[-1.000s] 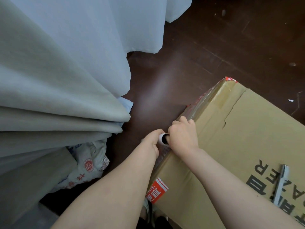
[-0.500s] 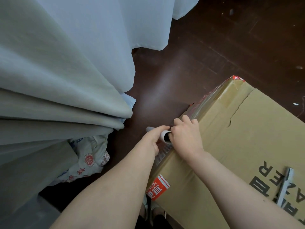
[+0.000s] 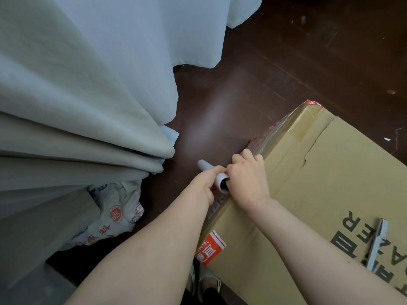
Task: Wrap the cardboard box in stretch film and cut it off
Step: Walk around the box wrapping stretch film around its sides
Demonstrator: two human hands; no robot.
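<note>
1. We are looking down at a cardboard box (image 3: 319, 194) of matte tan corrugated board, sitting on the floor at the right; a jagged tear is running down from its top face near the far corner, and a patch of glossy brown tape is covering that corner.
2. We are seeing clear, shiny stretch film (image 3: 267, 137) lying wrinkled along the box's left side wall, with red print showing through it.
3. Our left hand (image 3: 203, 186) is curling its fingers round the film roll (image 3: 212, 176), a pale grey tube with an open hollow end, held just beside the box's upper left edge.
4. Our right hand (image 3: 247, 179) is resting on that same edge with its fingers bent over onto the film-covered side, thumb against the roll's near end; we cannot tell whether it is pinching the film.
5. A red-and-white label (image 3: 210, 247) with Chinese characters is sticking to the box's near left corner, and large black letters, partly cut off and upside down to us, are printed on the top.
6. A flat grey metal strip (image 3: 377, 245) is lying on that print.
7. The floor (image 3: 275, 62) is dark reddish-brown wood, scuffed and flecked with white specks.
8. Pale grey-green curtains (image 3: 77, 95) are hanging in heavy folds at the left, above a crumpled white printed bag (image 3: 112, 212) with a red round stamp.
</note>
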